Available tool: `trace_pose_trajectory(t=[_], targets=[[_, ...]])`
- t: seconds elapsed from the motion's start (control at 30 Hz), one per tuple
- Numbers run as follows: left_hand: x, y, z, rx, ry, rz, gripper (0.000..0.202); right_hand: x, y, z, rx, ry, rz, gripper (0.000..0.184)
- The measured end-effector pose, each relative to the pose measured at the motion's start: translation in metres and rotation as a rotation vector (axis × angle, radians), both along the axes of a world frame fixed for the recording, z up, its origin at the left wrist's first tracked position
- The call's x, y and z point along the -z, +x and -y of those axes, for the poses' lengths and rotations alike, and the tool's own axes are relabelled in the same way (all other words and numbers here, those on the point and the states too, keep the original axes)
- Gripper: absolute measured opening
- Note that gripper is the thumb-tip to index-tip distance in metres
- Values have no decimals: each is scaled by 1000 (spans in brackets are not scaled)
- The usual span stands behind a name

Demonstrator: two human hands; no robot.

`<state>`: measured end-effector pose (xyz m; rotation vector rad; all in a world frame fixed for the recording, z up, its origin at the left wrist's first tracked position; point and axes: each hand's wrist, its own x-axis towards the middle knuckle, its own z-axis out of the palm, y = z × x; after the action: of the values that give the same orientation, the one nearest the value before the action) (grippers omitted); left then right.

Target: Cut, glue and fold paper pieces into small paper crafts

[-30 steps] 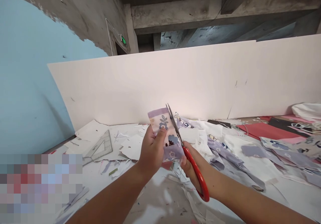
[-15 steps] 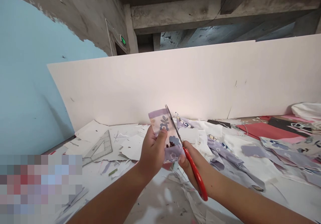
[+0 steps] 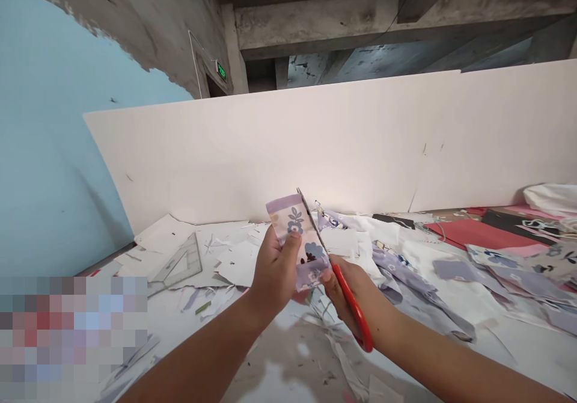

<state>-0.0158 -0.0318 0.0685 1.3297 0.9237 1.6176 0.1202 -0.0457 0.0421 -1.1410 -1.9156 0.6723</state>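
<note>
A small piece of floral fabric (image 3: pixel 300 234), cream with blue flowers and lilac bands at both ends, is pinched in my left hand (image 3: pixel 276 270), thumb on top. My right hand (image 3: pixel 349 292) is wrapped round a pair of red-handled scissors (image 3: pixel 354 307), whose blades point up and away along the fabric's right edge. Their blades look closed or nearly so. The right thumb sits at the fabric's lower right corner; whether it presses on the cloth I cannot tell.
White paper scraps and a clear set square (image 3: pixel 183 264) lie on the left of the table. To the right are lilac floral cloth pieces (image 3: pixel 410 276), a red sheet (image 3: pixel 478 234) and white cord (image 3: pixel 545 228). A pale upright board (image 3: pixel 315 144) stands behind.
The scissor blades have come together along the fabric's right edge, and the red handle has shifted up slightly. My left hand keeps its hold on the fabric almost unmoved.
</note>
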Motion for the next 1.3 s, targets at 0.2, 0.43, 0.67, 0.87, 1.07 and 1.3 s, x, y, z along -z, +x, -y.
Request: trace_pose_trajectory(t=[0.2,0.43,0.67,0.87,1.07,1.3], targets=[[2,-1,-4,24,-21,16,21,5,2,-3,-25,-107,-98,47],[0,-10,-17,19,2,84,25,14,-6,-7,-90,-303,-421,57],[1,-7,-15,91,-55,-51,29,11,-7,-12,-132,-336,-881,51],[-2,-6,-8,152,-108,-138,29,-4,-5,-5,-31,-268,-697,38],[-4,-6,-3,448,-258,-191,31,-6,-2,-10,100,-217,-649,31],[-12,-16,-15,328,-185,-145,21,-3,-1,-6,72,-192,-569,55]])
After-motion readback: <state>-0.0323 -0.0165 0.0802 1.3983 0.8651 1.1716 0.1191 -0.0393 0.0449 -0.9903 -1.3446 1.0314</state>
